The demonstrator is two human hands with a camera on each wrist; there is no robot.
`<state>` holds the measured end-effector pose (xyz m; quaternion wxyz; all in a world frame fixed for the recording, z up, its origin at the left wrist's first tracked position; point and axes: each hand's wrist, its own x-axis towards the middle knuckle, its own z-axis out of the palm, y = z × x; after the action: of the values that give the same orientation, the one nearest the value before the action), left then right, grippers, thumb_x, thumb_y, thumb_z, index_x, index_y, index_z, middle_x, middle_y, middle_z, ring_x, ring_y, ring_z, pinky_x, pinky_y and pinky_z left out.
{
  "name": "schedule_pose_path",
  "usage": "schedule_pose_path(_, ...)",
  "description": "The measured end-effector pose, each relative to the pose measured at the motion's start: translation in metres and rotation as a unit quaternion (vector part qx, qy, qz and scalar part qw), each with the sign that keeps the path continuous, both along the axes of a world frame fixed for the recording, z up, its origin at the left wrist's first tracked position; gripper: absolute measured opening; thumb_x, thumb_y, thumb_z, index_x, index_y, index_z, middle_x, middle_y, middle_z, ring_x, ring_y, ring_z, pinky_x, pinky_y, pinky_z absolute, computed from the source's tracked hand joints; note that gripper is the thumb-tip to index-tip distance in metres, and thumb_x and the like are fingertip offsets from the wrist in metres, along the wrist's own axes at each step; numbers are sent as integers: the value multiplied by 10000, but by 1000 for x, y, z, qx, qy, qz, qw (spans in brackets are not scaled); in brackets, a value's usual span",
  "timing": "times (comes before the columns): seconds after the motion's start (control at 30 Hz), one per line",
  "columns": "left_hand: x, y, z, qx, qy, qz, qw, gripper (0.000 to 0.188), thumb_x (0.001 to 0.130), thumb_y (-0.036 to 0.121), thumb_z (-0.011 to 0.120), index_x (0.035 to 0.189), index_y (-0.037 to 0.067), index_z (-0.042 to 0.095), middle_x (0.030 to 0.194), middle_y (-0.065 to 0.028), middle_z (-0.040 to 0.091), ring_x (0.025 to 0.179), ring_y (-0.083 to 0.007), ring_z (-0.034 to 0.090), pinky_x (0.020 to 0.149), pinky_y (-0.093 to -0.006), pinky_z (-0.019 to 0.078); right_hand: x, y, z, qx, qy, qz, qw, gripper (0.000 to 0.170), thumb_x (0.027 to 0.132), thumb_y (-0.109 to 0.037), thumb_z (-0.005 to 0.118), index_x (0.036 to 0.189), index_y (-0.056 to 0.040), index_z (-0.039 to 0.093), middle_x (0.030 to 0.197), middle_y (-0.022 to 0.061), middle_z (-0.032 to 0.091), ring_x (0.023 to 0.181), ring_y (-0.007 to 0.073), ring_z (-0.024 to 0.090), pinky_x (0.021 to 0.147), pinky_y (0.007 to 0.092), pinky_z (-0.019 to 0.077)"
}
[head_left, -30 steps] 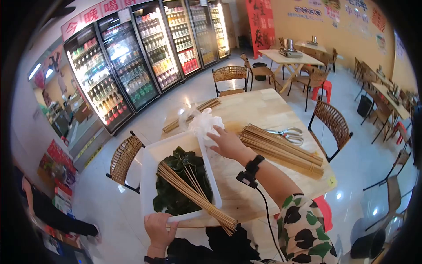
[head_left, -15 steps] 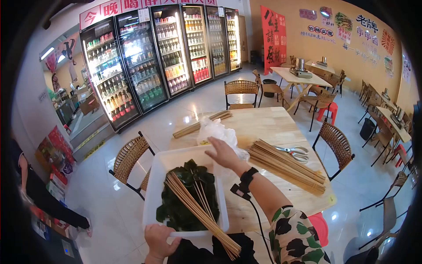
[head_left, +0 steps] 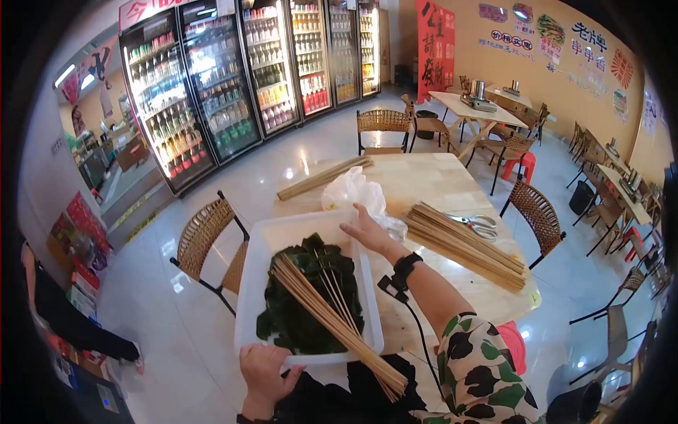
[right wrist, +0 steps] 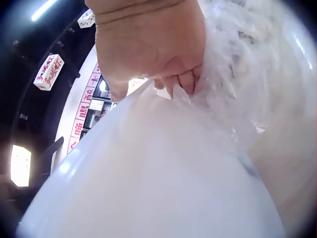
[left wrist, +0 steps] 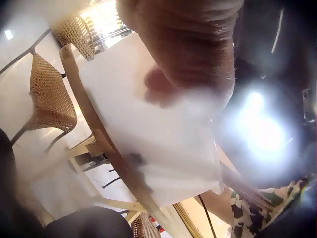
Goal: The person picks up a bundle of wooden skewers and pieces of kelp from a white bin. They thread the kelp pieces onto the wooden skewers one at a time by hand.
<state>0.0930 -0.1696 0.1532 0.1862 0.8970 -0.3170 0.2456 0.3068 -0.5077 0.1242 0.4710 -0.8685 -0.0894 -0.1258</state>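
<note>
Drinks fridges [head_left: 275, 63] glow beyond the wooden surface [head_left: 420, 177]; our white tray [head_left: 272, 237] is at its eight o'clock; our left hand [head_left: 267, 374] pinches the rim at seven o'clock, fingers curled over, our right hand [head_left: 371, 232] at one; we should keep both grips level, because the skewers [head_left: 339, 328] overhang at five o'clock and could slide off the green sheets [head_left: 286, 325].
</note>
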Motion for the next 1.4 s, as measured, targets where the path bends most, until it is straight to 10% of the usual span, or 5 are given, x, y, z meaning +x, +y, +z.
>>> schedule_pose_path(0.37,-3,9,-4,-44,-27,12,999,333,736,422,669,742,102,578,695,-41,533,700,-241,515,727,-367,356,-106,49,55,-282,-177,30,942,531,819,-321,682,1219,-25,496,1135,174,515,1011,344,526,868,393,448)
schedule_pose_path(0.47,-3,12,-7,-65,-31,13,997,348,721,425,688,728,92,589,703,-51,559,697,-253,524,726,-373,358,-162,81,93,-220,35,140,965,574,804,-384,687,1186,4,507,1087,194,520,982,355,536,848,388,456)
schedule_pose_path(1.13,-5,25,-22,-134,-64,2,989,336,727,434,662,688,124,536,701,-29,518,751,-228,524,751,-364,359,-110,165,72,-494,197,155,833,624,703,-324,702,1081,78,410,942,286,605,923,403,601,799,425,481)
schedule_pose_path(1.27,-3,26,-24,-129,-58,-1,990,335,704,428,679,687,127,535,707,-29,515,753,-228,519,752,-363,358,-105,136,59,-374,113,129,911,532,703,-197,682,1086,47,406,870,247,613,804,355,637,698,410,510)
schedule_pose_path(1.4,-5,24,-18,-111,-42,8,993,332,721,425,674,700,121,543,721,-26,518,773,-224,520,784,-359,357,-128,119,94,27,301,78,950,378,756,-63,627,1081,19,453,853,150,589,728,240,646,606,331,543)
